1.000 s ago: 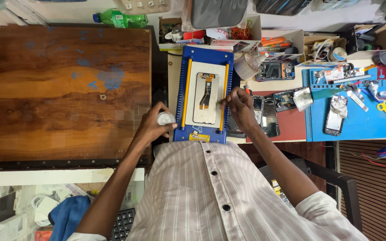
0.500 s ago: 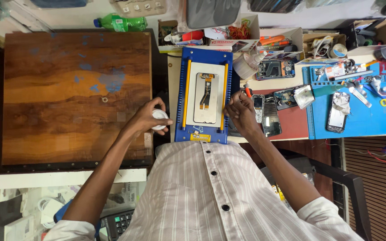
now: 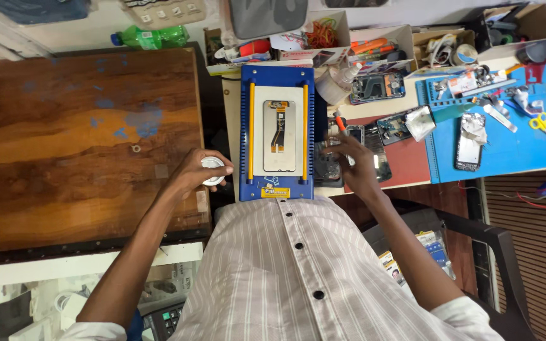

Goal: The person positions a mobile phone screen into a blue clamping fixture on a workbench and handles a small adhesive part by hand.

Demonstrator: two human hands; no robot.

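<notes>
A blue heating plate (image 3: 277,183) with yellow rails holds a phone screen panel (image 3: 279,136), face down with its flex cable showing. My left hand (image 3: 198,172) is closed around a small white round object (image 3: 213,169) just left of the plate. My right hand (image 3: 352,163) is to the right of the plate, fingers over a dark phone part (image 3: 327,169), with an orange-tipped tool (image 3: 339,121) at the fingertips. Whether it grips the tool I cannot tell.
A big wooden board (image 3: 90,145) lies left. A blue work mat (image 3: 500,126) with scissors (image 3: 541,121), phone parts and tools is at right. Boxes of clutter (image 3: 323,31) and a green bottle (image 3: 150,36) line the back. A chair arm (image 3: 481,240) is at lower right.
My left hand with the white object has drifted left, away from the blue plate. My right hand has moved off the plate's right rail to the phone parts beside it.
</notes>
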